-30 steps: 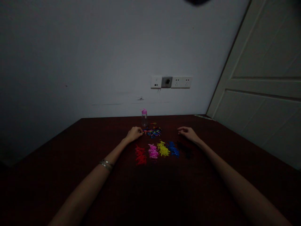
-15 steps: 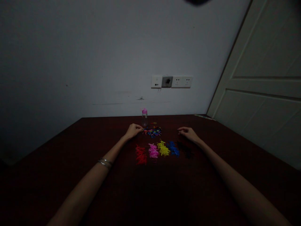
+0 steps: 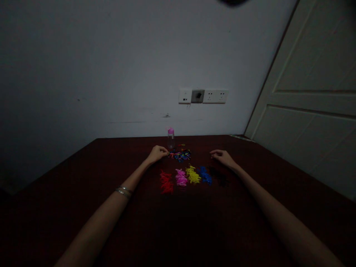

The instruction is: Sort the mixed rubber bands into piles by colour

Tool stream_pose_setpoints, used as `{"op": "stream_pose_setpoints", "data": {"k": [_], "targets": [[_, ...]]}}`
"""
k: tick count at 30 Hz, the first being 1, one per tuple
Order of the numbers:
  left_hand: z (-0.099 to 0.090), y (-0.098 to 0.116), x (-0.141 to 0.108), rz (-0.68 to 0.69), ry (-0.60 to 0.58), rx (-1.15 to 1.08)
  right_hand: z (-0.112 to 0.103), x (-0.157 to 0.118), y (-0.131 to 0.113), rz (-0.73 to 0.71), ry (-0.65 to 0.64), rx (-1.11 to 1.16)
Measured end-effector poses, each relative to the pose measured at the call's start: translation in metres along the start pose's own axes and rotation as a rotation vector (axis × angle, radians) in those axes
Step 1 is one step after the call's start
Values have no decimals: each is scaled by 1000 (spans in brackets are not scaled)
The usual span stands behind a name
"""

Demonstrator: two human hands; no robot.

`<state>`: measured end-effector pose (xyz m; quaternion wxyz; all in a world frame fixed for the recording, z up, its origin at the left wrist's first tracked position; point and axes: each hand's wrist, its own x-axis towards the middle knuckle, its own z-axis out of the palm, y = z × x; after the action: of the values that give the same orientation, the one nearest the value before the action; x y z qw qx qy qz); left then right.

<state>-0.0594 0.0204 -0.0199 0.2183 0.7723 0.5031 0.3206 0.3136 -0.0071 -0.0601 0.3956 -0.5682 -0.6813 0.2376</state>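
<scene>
My left hand (image 3: 157, 153) rests at the left edge of a mixed pile of small coloured elastic bands (image 3: 180, 155). Its thumb and fingers are pinched together; whatever they hold is too small to make out. To the right of that pile, my right hand (image 3: 222, 157) lies on the table, fingers loosely bent and slightly apart, with nothing visible in them. Nearer to me are sorted heaps: red bands (image 3: 167, 182), pink bands (image 3: 181, 178), yellow bands (image 3: 193, 175), blue bands (image 3: 205, 175) and dark bands (image 3: 221, 178), these last barely visible on the dark wood.
A clear bottle with a pink cap (image 3: 171, 138) stands behind the mixed pile. A loose yellowish band (image 3: 182, 145) lies beside it. The dark red table (image 3: 125, 148) meets a wall with sockets (image 3: 215, 96). A pale panelled door (image 3: 308, 122) is at right. The light is dim.
Both hands stay almost where they were, the left one shifting very slightly at the edge of the mixed pile. The heaps look the same.
</scene>
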Motion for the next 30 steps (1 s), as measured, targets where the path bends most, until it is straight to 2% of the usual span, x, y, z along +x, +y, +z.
{"op": "stream_pose_setpoints", "data": {"k": [6, 10, 13, 18, 23, 26, 30], "targets": [[1, -4, 3, 22, 13, -3, 0, 1, 3, -19, -7, -14], [0, 2, 2, 22, 8, -21, 0, -1, 0, -11, 3, -21], [3, 17, 1, 63, -50, -45, 0, -1, -1, -5, 14, -40], [17, 56, -4, 163, -161, -19, 1, 0, -1, -9, 36, -48], [33, 91, -13, 271, -331, -53, 1, 0, -1, 12, 48, -65], [39, 101, -15, 298, -409, -35, 0, -1, -3, -1, 55, -110], [45, 104, -14, 309, -456, 3, 0, 0, -4, -23, 68, -147]]}}
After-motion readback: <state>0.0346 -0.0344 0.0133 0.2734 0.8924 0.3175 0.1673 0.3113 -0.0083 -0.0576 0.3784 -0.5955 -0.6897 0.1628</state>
